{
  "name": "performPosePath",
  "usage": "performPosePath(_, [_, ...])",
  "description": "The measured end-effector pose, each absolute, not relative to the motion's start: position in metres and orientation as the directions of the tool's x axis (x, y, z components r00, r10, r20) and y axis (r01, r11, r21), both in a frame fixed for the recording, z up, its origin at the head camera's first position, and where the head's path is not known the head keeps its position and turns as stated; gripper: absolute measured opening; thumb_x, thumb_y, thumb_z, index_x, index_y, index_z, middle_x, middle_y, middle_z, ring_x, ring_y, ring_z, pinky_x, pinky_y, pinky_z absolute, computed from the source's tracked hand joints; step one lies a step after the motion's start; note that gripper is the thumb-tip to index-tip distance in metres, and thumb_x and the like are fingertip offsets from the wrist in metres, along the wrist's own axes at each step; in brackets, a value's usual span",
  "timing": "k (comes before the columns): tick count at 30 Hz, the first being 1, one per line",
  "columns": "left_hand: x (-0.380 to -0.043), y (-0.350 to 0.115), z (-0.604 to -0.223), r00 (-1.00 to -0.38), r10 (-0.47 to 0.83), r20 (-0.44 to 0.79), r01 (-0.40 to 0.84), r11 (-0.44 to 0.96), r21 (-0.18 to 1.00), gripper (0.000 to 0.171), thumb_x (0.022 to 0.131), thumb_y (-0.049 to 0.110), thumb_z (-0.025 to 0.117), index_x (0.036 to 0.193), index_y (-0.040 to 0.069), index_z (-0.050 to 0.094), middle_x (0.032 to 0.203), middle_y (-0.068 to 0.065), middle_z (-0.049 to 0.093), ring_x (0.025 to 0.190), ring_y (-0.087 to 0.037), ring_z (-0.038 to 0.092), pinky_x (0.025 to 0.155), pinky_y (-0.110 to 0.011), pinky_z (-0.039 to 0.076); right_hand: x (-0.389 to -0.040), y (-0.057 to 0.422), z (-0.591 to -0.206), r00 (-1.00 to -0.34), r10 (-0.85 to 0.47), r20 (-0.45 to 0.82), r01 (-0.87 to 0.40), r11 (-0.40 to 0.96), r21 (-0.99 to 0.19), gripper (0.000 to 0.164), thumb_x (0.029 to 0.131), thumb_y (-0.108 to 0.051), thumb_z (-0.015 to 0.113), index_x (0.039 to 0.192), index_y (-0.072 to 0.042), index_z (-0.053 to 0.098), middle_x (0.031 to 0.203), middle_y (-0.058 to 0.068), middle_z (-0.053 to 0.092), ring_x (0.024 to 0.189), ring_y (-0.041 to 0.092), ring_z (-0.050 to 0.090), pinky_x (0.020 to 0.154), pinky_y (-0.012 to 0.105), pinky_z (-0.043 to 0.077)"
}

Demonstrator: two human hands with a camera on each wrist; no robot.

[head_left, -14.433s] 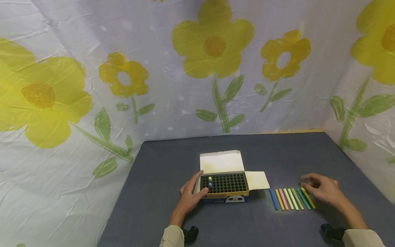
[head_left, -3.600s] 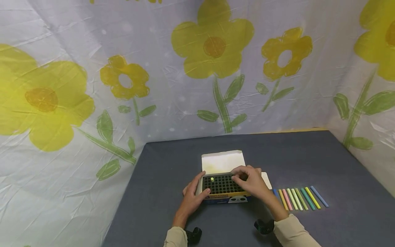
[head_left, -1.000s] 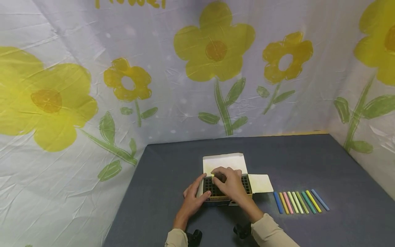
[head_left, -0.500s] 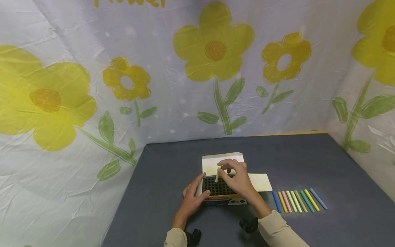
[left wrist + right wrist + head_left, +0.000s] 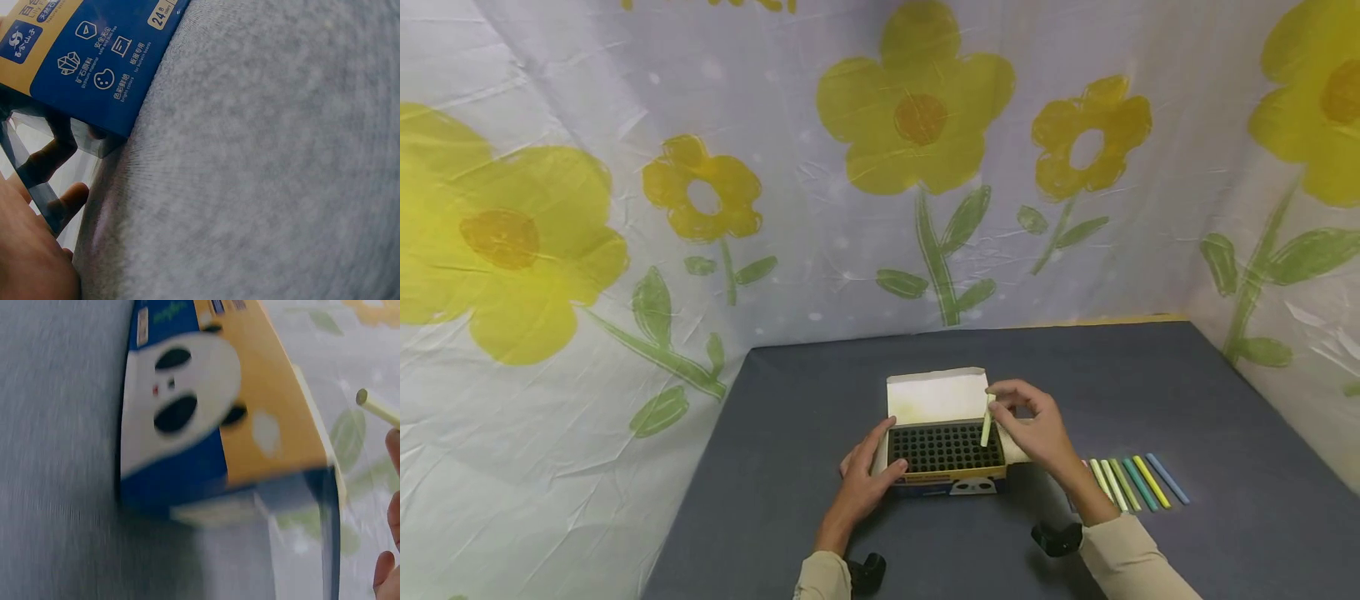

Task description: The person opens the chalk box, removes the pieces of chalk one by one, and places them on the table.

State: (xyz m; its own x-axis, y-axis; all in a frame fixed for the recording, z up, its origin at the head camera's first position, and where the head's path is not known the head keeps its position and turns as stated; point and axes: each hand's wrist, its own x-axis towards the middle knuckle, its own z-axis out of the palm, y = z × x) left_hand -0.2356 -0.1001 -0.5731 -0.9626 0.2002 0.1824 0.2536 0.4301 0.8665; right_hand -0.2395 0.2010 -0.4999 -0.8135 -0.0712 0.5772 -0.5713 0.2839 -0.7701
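An open chalk box (image 5: 925, 485) with a panda on its front stands on the table, and its black insert (image 5: 936, 450) full of round holes shows. My left hand (image 5: 865, 475) grips the box's left end, thumb at the front rim and fingers along the side. In the left wrist view, part of that hand (image 5: 28, 250) lies beside the box's blue and yellow wall (image 5: 106, 69). My right hand (image 5: 1041, 429) pinches a pale yellow-green chalk stick (image 5: 987, 423) by its upper end, nearly upright over the insert's right end. The right wrist view catches the stick's lower end (image 5: 378, 409).
Right of the box lies a row of several chalk sticks (image 5: 1138, 483), its left part hidden behind my right forearm. The white lid (image 5: 936, 398) is folded back, and a side flap (image 5: 1015, 448) sticks out right. A flower-printed cloth (image 5: 820, 250) hangs behind the dark table (image 5: 820, 383).
Since 14.4 s ago, a blue stick has joined the row's right end. In the last second my right hand has drawn the pale chalk out at the insert's left and moved right; left hand stays.
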Motion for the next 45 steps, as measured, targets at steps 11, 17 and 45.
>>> performPosePath(11, [-0.236, -0.098, -0.572, -0.966, 0.194, 0.171, 0.241, 0.434, 0.868, 0.067, 0.091, 0.041, 0.071, 0.152, 0.042, 0.043, 0.158, -0.001, 0.047, 0.144, -0.037, 0.036, 0.11, -0.062, 0.008, -0.221, 0.262, -0.502, -0.872, -0.022, 0.489, -0.448, 0.439, -0.779, 0.022, 0.097, 0.0, 0.065, 0.117, -0.005, 0.071, 0.084, 0.007, 0.074, 0.083, 0.005, 0.062, 0.083, 0.023, 0.045])
performPosePath(17, [-0.237, -0.097, -0.573, -0.965, 0.19, 0.181, 0.249, 0.438, 0.864, 0.067, 0.091, 0.041, 0.07, 0.152, 0.042, 0.043, 0.159, -0.001, 0.046, 0.145, -0.038, 0.035, 0.11, -0.063, 0.008, -0.21, 0.294, -0.509, -0.917, 0.003, 0.398, -0.343, 0.504, -0.793, 0.022, 0.1, -0.012, 0.065, 0.121, -0.009, 0.071, 0.089, 0.001, 0.075, 0.096, -0.001, 0.061, 0.09, 0.029, 0.045])
performPosePath(45, [-0.236, -0.099, -0.57, -0.971, 0.177, 0.157, 0.222, 0.448, 0.866, 0.067, 0.091, 0.042, 0.071, 0.152, 0.042, 0.043, 0.159, -0.001, 0.046, 0.144, -0.038, 0.035, 0.109, -0.065, 0.011, -0.18, 0.435, -0.541, -0.98, 0.079, 0.181, -0.051, 0.785, -0.618, 0.027, 0.101, -0.027, 0.065, 0.115, -0.006, 0.074, 0.084, -0.01, 0.073, 0.07, -0.009, 0.056, 0.079, 0.04, 0.04])
